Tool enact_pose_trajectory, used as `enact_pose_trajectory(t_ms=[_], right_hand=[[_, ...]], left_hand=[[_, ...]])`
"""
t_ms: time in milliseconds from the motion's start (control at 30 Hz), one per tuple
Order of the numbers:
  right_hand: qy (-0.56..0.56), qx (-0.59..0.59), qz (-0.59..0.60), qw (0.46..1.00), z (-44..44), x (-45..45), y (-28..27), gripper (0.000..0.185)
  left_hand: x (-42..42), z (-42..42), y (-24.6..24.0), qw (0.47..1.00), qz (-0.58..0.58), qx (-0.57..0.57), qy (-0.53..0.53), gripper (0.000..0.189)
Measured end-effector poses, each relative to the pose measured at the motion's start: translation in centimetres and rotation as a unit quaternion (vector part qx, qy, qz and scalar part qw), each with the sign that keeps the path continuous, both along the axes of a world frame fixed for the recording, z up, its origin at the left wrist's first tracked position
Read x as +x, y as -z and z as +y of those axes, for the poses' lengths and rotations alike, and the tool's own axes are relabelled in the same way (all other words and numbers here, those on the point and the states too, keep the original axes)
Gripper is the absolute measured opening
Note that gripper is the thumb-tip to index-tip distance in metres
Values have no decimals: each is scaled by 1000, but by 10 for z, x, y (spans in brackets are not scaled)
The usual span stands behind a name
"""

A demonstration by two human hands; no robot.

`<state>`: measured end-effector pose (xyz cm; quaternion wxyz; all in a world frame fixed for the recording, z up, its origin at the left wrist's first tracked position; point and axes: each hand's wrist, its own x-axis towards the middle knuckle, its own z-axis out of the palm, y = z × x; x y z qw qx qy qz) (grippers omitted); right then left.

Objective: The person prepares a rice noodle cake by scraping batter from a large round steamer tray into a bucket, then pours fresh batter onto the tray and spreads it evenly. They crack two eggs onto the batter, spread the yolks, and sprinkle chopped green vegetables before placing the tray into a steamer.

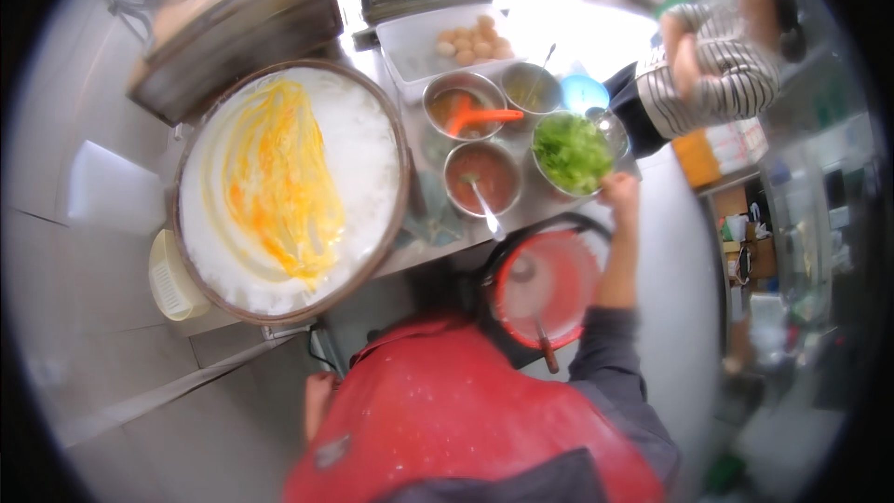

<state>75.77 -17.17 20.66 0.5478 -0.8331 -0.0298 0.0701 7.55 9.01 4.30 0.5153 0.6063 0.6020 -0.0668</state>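
My right hand point(619, 190) is at the near right rim of a metal bowl of chopped green leaves point(571, 152); blur hides whether its fingers hold anything. Low beside my red apron point(454, 419) is my left hand point(320, 390), partly hidden, its fingers unclear. On the left, a round griddle point(401, 223) carries a wide white sheet of batter point(363, 147) with streaky yellow egg point(279, 175) spread across its middle. Left of the leaves stand a bowl of reddish sauce point(464, 168) with a metal spoon point(487, 209) and a metal pot point(436, 94) with an orange-handled utensil point(485, 115).
Behind the pots are a white tray point(412, 45) of brown eggs point(475, 42) and another metal pot point(520, 73). Below the counter edge stands a red bucket point(506, 293) of pale liquid with a wooden-handled ladle point(547, 349). A person in a striped shirt point(726, 77) stands beyond the counter.
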Motion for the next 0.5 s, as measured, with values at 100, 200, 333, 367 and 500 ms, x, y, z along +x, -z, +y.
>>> enact_pose_trajectory(t_ms=[100,200,333,367,500], right_hand=[[-44,-51,-37,997,-10,-18,-80,7],[-181,-49,-68,980,18,-42,-139,5],[-344,-94,-51,933,111,-91,-164,7],[-384,-85,-28,919,135,-107,-164,7],[-517,-96,-66,848,221,-172,-163,9]], left_hand=[[58,25,-92,978,-128,-129,-103,20],[147,54,-164,962,-266,-58,13,22],[253,73,-207,887,-436,-141,55,43],[264,77,-213,851,-480,-207,43,54],[241,91,-226,825,-518,-226,5,77]])
